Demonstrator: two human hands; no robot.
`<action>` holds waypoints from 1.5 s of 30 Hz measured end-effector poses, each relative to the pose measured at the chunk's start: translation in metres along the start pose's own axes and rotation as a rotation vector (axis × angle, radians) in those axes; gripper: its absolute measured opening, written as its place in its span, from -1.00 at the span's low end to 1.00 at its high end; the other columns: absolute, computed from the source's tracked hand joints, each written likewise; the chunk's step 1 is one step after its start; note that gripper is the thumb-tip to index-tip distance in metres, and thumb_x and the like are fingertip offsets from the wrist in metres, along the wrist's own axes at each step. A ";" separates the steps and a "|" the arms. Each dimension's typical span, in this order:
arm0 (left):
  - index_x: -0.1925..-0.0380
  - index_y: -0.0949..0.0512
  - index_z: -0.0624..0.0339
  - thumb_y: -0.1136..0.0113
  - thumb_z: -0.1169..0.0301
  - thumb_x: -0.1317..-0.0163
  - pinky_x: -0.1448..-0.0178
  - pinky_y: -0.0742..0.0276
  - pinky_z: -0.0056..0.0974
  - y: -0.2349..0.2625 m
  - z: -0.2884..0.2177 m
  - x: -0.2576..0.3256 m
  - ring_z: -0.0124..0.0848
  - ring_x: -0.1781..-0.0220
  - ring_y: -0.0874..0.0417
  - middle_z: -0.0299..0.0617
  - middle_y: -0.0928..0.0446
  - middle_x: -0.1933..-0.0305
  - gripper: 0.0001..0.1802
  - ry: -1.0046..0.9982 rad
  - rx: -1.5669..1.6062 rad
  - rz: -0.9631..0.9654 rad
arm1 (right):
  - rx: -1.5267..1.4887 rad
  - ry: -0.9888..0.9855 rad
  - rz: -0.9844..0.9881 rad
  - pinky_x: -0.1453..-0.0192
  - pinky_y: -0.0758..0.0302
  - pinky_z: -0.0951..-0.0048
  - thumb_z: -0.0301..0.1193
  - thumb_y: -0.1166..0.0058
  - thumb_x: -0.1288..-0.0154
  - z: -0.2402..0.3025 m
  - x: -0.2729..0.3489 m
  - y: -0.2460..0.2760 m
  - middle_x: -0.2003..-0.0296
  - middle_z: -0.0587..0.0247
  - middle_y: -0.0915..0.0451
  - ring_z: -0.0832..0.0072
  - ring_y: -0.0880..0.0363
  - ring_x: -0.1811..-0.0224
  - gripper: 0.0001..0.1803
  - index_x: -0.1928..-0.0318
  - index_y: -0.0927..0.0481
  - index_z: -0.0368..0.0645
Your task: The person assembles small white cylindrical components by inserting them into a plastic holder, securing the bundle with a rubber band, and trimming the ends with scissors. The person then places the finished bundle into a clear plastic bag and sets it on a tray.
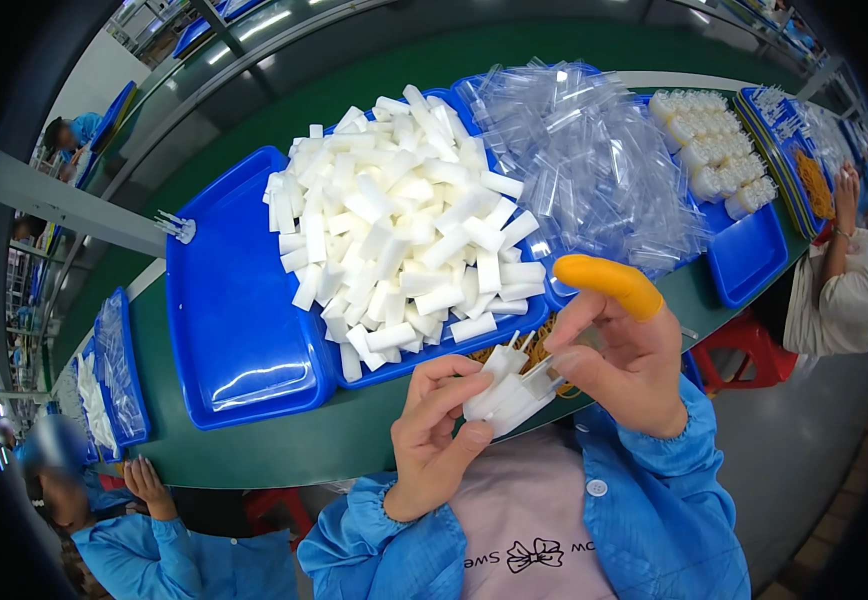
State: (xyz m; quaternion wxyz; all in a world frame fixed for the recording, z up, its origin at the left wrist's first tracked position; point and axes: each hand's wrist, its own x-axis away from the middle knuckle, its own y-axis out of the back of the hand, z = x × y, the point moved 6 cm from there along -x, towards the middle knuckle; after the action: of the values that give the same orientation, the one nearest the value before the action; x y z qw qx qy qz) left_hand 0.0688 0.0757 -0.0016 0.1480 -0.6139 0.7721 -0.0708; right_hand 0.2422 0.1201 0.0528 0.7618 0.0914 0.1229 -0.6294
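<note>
Between the thumb and fingers of my left hand is a small bundle of white plastic pieces with thin prongs, held just past the table's near edge. My right hand meets the bundle from the right. Its thumb and a bent finger close at the prong tips; what they pinch is too small to make out. A yellow finger cot covers the raised finger of that hand. Beyond the hands, tan rubber bands show partly, hidden by my fingers and a tray.
White foam blocks heap up in a blue tray, beside a bare blue tray. Clear plastic sleeves fill another. Bundled white pieces stand in rows at the right. Co-workers sit at both sides; a red stool is at right.
</note>
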 end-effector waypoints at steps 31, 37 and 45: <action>-0.01 -0.43 0.37 -0.32 0.48 -0.10 -0.12 -0.41 -0.34 -0.001 0.009 -0.011 -0.37 -0.01 -0.50 -0.13 -0.35 -0.04 -0.53 0.097 0.203 -0.129 | -0.132 -0.008 -0.198 0.11 -0.43 0.55 -0.64 -0.22 -0.08 -0.005 0.015 -0.002 0.22 0.25 -0.52 0.60 -0.49 0.17 -0.49 -0.10 -0.44 -0.28; -0.09 -0.35 0.38 -0.30 0.57 -0.06 -0.20 -0.41 -0.29 0.018 0.018 -0.005 -0.33 -0.11 -0.49 -0.10 -0.41 -0.04 -0.44 0.036 0.231 -0.220 | 0.220 0.080 0.006 -0.01 -0.42 0.48 -0.59 -0.24 -0.06 -0.009 0.013 0.009 0.18 0.20 -0.51 0.49 -0.48 0.10 -0.58 0.01 -0.48 -0.27; -0.13 -0.36 0.37 -0.27 0.67 -0.02 -0.24 -0.43 -0.22 0.012 0.007 -0.005 -0.27 -0.17 -0.47 -0.05 -0.37 -0.14 -0.40 0.117 0.305 -0.123 | -0.003 -0.017 -0.108 -0.02 -0.40 0.39 -0.53 -0.24 -0.09 -0.012 0.011 0.015 0.24 0.19 -0.55 0.43 -0.51 0.12 -0.74 0.17 -0.53 -0.24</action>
State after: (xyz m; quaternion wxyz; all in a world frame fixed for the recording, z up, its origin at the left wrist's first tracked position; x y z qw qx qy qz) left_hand 0.0607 0.0835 -0.0111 0.1895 -0.6251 0.7209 -0.2316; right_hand 0.2580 0.1164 0.0383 0.7279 0.0781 0.1223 -0.6701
